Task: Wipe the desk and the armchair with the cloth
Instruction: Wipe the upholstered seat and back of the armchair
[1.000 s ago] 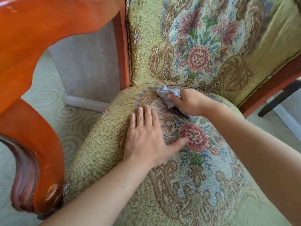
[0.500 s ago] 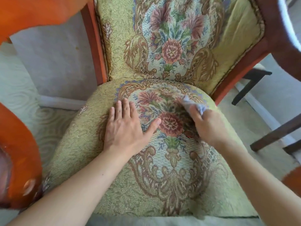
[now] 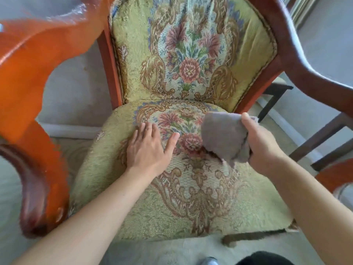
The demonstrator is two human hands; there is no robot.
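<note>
Fingers of the right hand (image 3: 262, 148) pinch the grey cloth (image 3: 223, 136), lifted just above the armchair (image 3: 191, 207) seat's right side; the left hand (image 3: 148, 150) lies spread flat, left of it.

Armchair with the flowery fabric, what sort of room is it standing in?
Probably a room in a home, perhaps a living or dining room. The upholstered armchair with carved wooden arms stands on pale patterned carpet, by a wall with a white baseboard; dark furniture legs show beside it.
</note>
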